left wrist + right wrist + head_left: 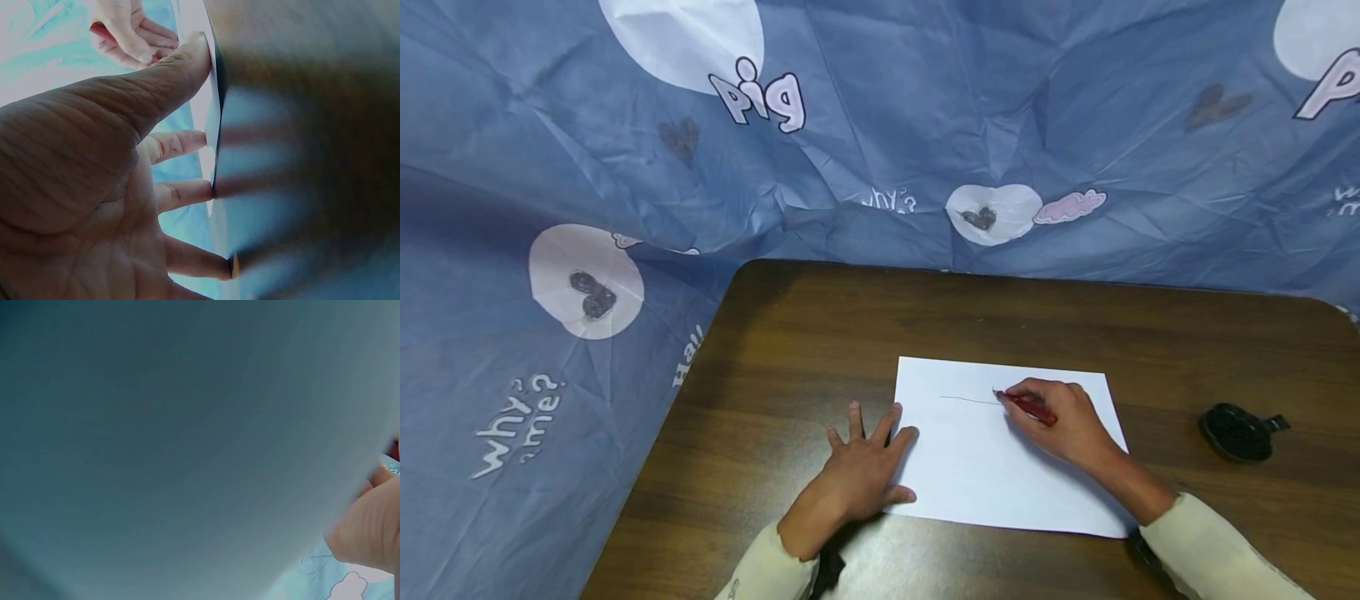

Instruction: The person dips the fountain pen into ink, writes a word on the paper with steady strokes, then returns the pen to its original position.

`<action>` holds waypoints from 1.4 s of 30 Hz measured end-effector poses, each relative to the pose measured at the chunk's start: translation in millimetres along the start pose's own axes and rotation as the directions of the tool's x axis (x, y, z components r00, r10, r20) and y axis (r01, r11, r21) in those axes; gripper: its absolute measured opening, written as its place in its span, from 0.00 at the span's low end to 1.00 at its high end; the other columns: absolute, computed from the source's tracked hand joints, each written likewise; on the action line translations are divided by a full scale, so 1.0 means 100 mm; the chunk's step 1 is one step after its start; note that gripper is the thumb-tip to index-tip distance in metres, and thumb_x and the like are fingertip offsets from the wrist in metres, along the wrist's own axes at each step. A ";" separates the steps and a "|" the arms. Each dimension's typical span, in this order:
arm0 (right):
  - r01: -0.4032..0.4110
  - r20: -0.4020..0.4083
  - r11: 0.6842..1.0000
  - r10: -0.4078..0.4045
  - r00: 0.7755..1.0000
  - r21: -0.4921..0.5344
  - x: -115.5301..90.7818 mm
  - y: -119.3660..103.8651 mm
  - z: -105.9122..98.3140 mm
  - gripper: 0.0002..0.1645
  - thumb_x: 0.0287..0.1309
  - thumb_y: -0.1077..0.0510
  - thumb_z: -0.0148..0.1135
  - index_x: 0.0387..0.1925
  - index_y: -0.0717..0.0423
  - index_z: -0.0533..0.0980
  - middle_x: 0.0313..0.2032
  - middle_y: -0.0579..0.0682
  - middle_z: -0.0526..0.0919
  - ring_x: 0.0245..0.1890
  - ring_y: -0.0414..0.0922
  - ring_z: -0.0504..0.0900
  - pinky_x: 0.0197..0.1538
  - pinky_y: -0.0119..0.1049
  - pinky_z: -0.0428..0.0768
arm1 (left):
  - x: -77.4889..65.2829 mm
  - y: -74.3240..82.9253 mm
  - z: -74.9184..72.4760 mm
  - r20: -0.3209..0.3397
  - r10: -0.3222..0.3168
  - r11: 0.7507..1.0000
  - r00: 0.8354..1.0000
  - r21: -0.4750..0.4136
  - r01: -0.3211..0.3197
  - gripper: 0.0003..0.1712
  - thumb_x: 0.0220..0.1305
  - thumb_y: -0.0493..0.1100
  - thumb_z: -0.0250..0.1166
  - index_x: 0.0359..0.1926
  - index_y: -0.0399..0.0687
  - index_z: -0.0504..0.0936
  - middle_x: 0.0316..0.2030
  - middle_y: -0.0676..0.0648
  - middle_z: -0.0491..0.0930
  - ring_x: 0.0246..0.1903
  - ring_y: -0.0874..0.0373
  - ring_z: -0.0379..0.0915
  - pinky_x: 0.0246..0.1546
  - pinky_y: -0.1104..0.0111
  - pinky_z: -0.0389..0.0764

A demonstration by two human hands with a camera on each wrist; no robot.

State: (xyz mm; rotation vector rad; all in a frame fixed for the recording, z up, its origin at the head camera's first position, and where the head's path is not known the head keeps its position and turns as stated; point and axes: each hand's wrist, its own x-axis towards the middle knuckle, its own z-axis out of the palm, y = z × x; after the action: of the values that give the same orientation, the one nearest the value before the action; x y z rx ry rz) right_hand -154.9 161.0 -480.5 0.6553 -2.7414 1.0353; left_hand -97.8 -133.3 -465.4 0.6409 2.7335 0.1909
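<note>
A white sheet of paper (970,475) lies on the brown table, with a thin, nearly straight dark line (966,399) near its top. My right hand (1067,421) pinches a red pen (1037,411), its tip at the right end of that line, beside a short stroke. My left hand (863,471) has its fingers spread, resting at the sheet's left edge. In the left wrist view the left thumb (181,62) and fingertips meet the paper's edge. A blurred pale surface fills most of the right wrist view, with part of my right hand (369,531) at the right.
To the right of the paper sits a dark, round, shallow object (1236,433) with a small tab. Blue printed cloth (880,125) hangs behind the table (790,333) and down its left side.
</note>
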 end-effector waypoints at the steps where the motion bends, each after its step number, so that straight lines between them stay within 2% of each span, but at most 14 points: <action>1: 0.000 0.001 1.000 0.000 1.000 0.000 0.00 0.00 0.00 0.11 0.55 0.61 0.72 0.41 0.57 0.86 0.37 0.48 0.88 0.34 0.44 0.84 0.37 0.42 0.81 | 0.00 0.00 0.00 0.000 -0.001 1.000 1.000 0.000 0.001 0.45 0.58 0.66 0.67 0.71 0.57 0.62 0.76 0.41 0.51 0.66 0.17 0.46 0.50 0.26 0.64; 21: 0.021 0.012 1.000 -0.021 1.000 -0.022 -0.03 -0.03 0.01 0.11 0.55 0.61 0.72 0.42 0.58 0.86 0.38 0.48 0.88 0.35 0.43 0.84 0.38 0.44 0.82 | -0.01 -0.02 0.05 -0.003 -0.002 1.000 1.000 0.000 0.002 0.46 0.58 0.67 0.67 0.72 0.58 0.62 0.76 0.41 0.51 0.66 0.17 0.46 0.49 0.26 0.65; 32: -0.008 0.027 1.000 0.009 1.000 -0.023 -0.03 -0.06 0.01 0.13 0.54 0.61 0.73 0.43 0.59 0.85 0.39 0.51 0.89 0.35 0.46 0.84 0.39 0.45 0.79 | -0.01 -0.01 0.01 -0.018 0.012 1.000 1.000 0.022 -0.012 0.46 0.58 0.66 0.68 0.71 0.56 0.63 0.75 0.41 0.53 0.66 0.17 0.48 0.48 0.27 0.66; 42: -0.024 0.046 0.999 0.025 0.999 -0.025 -0.06 -0.11 0.01 0.14 0.55 0.59 0.73 0.44 0.59 0.85 0.40 0.51 0.89 0.36 0.45 0.84 0.38 0.43 0.80 | 0.00 -0.01 0.02 -0.003 0.001 1.000 1.000 0.022 -0.001 0.45 0.59 0.67 0.67 0.72 0.58 0.62 0.76 0.41 0.51 0.67 0.17 0.46 0.50 0.27 0.65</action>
State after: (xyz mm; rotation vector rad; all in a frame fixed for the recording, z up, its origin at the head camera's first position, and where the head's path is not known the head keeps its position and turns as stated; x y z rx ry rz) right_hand -145.0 154.9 -476.4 0.6522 -2.8039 1.0020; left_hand -97.7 -134.3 -467.5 0.6483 2.7417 0.1620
